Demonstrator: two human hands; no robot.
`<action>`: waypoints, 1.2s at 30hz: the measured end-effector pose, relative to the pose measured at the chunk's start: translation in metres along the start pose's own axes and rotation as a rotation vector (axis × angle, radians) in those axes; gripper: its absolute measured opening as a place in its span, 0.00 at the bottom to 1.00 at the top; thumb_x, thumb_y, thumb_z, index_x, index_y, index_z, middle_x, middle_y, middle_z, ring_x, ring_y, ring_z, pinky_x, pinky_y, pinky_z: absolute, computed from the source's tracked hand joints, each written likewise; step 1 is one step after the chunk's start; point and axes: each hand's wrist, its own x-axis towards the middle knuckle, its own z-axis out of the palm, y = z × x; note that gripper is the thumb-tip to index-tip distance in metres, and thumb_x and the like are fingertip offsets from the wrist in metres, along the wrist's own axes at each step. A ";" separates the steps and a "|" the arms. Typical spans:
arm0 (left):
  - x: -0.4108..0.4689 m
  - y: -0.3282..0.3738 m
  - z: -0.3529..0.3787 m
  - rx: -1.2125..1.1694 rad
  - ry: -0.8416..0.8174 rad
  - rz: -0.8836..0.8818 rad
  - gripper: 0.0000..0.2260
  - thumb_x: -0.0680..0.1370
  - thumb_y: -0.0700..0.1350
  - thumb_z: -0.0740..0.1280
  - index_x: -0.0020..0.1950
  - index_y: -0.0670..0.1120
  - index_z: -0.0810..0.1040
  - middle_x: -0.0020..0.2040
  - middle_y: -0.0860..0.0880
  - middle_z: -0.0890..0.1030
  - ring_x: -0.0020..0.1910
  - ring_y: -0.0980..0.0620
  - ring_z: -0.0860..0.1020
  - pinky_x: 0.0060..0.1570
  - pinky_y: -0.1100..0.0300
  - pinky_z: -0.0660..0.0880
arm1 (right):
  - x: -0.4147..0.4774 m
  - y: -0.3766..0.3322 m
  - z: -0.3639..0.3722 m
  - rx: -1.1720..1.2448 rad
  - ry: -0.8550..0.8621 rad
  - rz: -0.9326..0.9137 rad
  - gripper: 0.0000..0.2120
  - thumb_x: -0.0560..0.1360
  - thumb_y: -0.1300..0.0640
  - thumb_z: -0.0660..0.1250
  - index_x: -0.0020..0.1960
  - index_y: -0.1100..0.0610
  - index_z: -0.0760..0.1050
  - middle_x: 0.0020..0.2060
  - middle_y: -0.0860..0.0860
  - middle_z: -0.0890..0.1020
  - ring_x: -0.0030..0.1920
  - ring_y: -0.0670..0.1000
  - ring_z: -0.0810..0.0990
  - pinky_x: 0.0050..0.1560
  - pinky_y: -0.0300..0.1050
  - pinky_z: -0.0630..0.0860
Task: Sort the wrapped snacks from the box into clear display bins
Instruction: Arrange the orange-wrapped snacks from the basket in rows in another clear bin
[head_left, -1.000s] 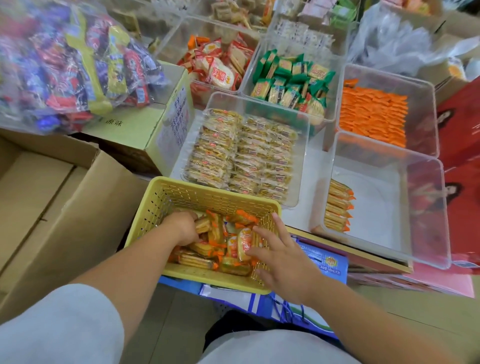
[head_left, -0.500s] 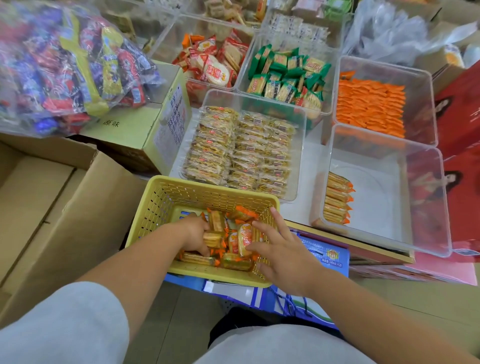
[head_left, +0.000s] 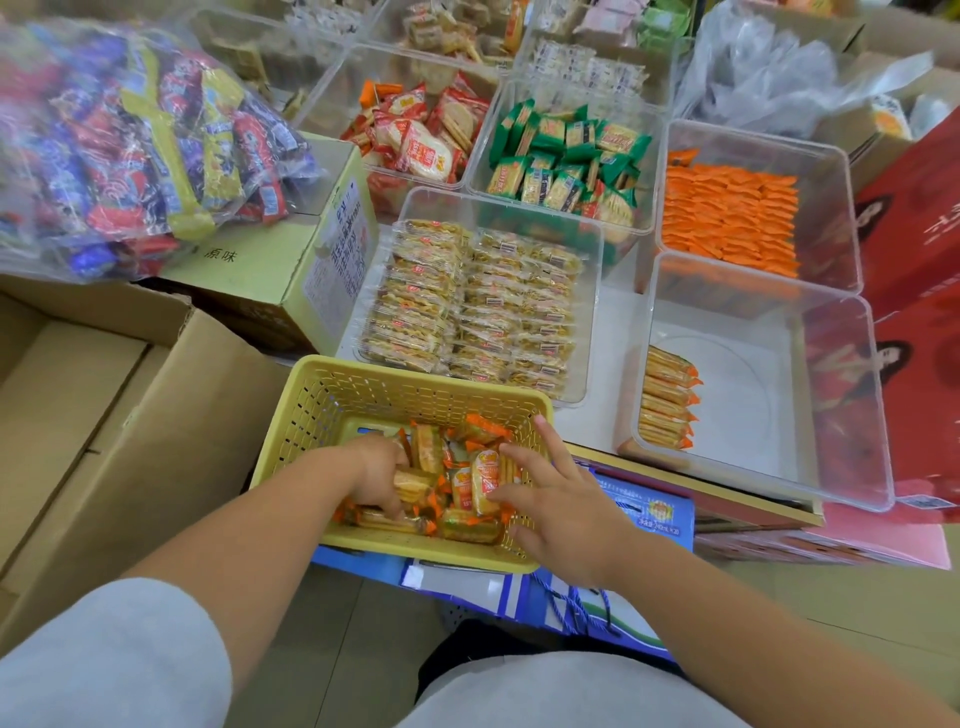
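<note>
Head view: the left hand is inside the yellow basket, its fingers curled round some of the wrapped snacks. The right hand is at the basket's right wall, fingers spread straight and thumb touching a packet. Beyond and right of them is a clear bin with one short row.

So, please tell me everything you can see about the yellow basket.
The yellow basket looks like plastic, rectangular, with slotted lattice walls and a solid rim. It sits upright on a blue carton, in front of the clear bins. Its near part holds orange-wrapped snacks. The left hand grips some; the right hand, fingers spread, lies over its right wall.
</note>
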 end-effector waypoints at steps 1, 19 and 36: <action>-0.006 0.000 -0.002 -0.031 0.025 0.004 0.41 0.72 0.60 0.78 0.80 0.48 0.67 0.76 0.46 0.70 0.72 0.45 0.72 0.68 0.53 0.71 | 0.000 0.001 -0.001 -0.002 -0.006 -0.005 0.20 0.79 0.41 0.59 0.71 0.38 0.68 0.81 0.45 0.51 0.76 0.52 0.21 0.77 0.67 0.54; -0.125 0.160 0.022 -1.943 0.415 0.222 0.16 0.71 0.52 0.75 0.57 0.49 0.87 0.56 0.43 0.87 0.54 0.46 0.86 0.45 0.54 0.81 | -0.019 0.001 -0.077 1.030 0.206 -0.072 0.25 0.73 0.36 0.68 0.68 0.40 0.73 0.55 0.38 0.82 0.51 0.44 0.82 0.54 0.51 0.82; -0.074 0.337 0.019 -1.880 0.843 0.168 0.20 0.71 0.56 0.75 0.59 0.50 0.83 0.56 0.42 0.87 0.58 0.41 0.85 0.59 0.43 0.80 | -0.078 0.139 -0.081 1.282 0.066 0.024 0.15 0.77 0.39 0.66 0.63 0.38 0.74 0.54 0.43 0.84 0.57 0.46 0.83 0.61 0.54 0.79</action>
